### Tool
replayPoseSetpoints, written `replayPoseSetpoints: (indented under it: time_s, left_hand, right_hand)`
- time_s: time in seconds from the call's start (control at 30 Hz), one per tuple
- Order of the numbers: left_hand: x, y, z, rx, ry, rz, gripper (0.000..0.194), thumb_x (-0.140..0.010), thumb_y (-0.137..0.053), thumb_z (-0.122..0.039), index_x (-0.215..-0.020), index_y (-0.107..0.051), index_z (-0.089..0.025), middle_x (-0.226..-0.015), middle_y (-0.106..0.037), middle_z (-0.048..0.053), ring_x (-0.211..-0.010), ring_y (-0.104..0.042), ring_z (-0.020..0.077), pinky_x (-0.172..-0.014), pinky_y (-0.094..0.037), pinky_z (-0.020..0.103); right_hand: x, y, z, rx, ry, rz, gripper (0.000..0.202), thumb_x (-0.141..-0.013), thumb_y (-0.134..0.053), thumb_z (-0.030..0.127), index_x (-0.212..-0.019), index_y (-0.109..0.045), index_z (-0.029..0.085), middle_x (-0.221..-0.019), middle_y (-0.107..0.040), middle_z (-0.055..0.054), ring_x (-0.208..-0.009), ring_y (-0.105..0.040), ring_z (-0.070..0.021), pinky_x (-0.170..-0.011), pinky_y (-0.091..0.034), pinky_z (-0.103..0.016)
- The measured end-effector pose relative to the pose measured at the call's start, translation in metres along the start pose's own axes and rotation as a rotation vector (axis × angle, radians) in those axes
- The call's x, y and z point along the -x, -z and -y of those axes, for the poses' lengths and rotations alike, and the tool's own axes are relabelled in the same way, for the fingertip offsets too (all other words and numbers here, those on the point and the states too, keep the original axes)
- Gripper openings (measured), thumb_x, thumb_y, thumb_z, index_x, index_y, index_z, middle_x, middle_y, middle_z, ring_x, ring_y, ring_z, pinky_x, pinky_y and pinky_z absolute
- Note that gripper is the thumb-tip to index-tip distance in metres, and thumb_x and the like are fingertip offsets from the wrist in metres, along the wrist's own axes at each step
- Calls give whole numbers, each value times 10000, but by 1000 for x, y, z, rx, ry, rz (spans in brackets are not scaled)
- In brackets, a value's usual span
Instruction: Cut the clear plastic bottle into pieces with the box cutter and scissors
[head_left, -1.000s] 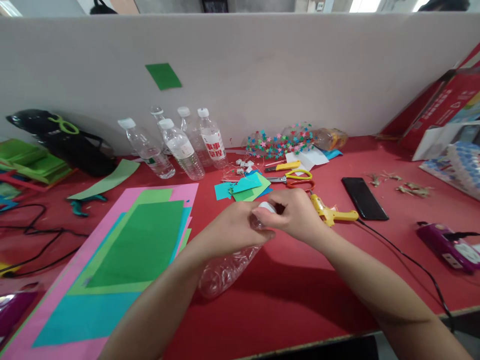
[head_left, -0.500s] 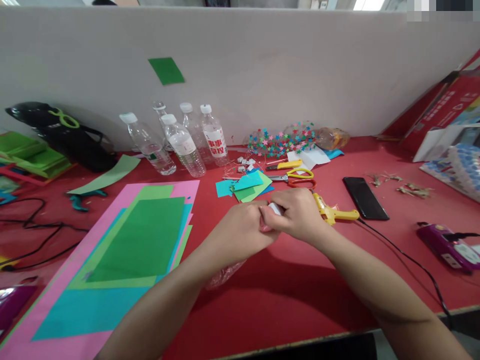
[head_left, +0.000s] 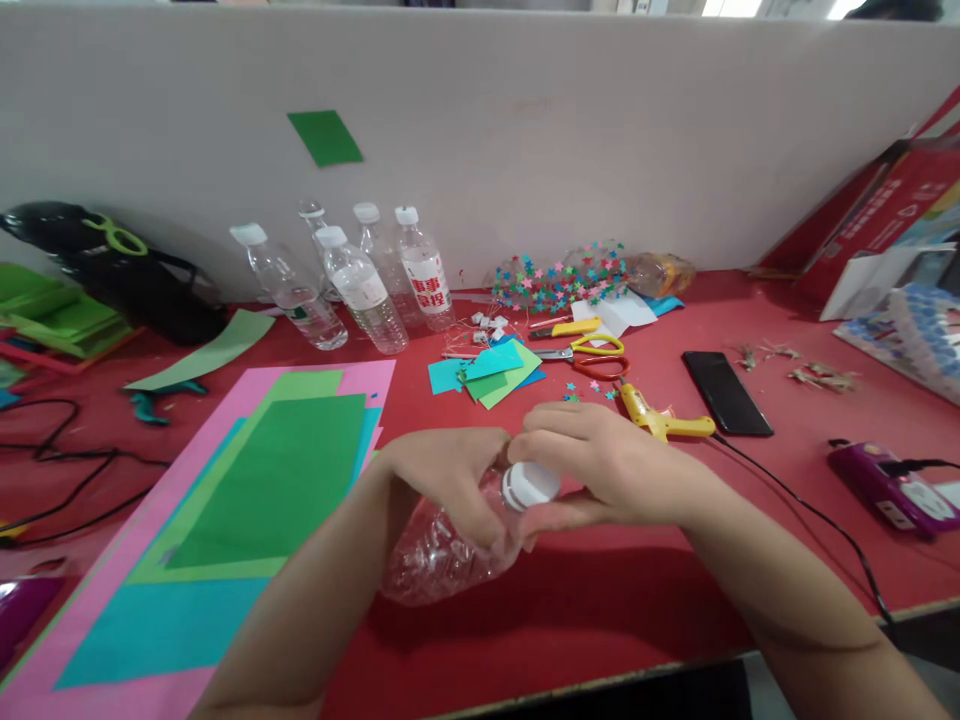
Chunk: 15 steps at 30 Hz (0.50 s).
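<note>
"Nearer to the front of the red table (head_left: pixel 600 600) than half a second ago: the left hand (head_left: pixel 450 485), the right hand (head_left: pixel 604 460) and the clear bottle (head_left: pixel 442 565), its white cap (head_left: pixel 537 486) now in plainer view."

"How does the clear bottle lie?"

"Aslant, base near and left, cap end far and right, with the neck between the hands. Whether the base touches the table, I can't tell. No label shows on the part in view."

"Which hand is nearer to what?"

"The left hand has the body side; it grips round the shoulder, thumb on the near side. The right hand is nearer the white cap, fingers curled past its far side, thumb on its near side. Whether they press on it, I can't tell."

"And beyond?"

"To the right, a yellow glue gun (head_left: pixel 664 420); farther, scissors (head_left: pixel 556 354). Farther still, on the left, stands a labelled bottle (head_left: pixel 425 285)."

"Any writing?"

"Red Chinese characters there, seemingly 事事拿捏. At far right, a red box (head_left: pixel 889 210) carries pale characters, too small to read."
</note>
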<state>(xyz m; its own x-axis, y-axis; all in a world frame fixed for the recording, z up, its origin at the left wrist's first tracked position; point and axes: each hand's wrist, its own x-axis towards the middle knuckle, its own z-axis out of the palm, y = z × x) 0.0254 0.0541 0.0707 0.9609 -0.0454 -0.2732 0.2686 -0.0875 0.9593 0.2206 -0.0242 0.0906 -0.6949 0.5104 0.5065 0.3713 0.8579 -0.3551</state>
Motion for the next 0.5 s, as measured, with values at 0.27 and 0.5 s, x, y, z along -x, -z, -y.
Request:
replayPoseSetpoints:
  time_s: [0.27, 0.5]
  left_hand:
    - [-4, -4, -10, -112, 39, -439, 254, -702, -751, -373, -750, -613, -166, -665, -595, -26, -608, -508, 104, -575, -403, 243]
    - [3, 9, -6, -41, 9, -525, 261, -696, -742, -396, -807, -651, -179, -767, -654, 4, -702, -581, 142, -657, -440, 266]
  right_hand:
    - [7, 20, -32, -290, -84, 73, 249, -956, -617, 226, -1202, -651, 212, -1169, -627, -85, -1109, -585, -180, -967, -491, -343]
    - [12, 26, -44, -370, -453, -327, 222, -894, -669, 265, -1103, -611, 216, -1015, -661, -34, -865, -630, -152, -727, -518, -292]
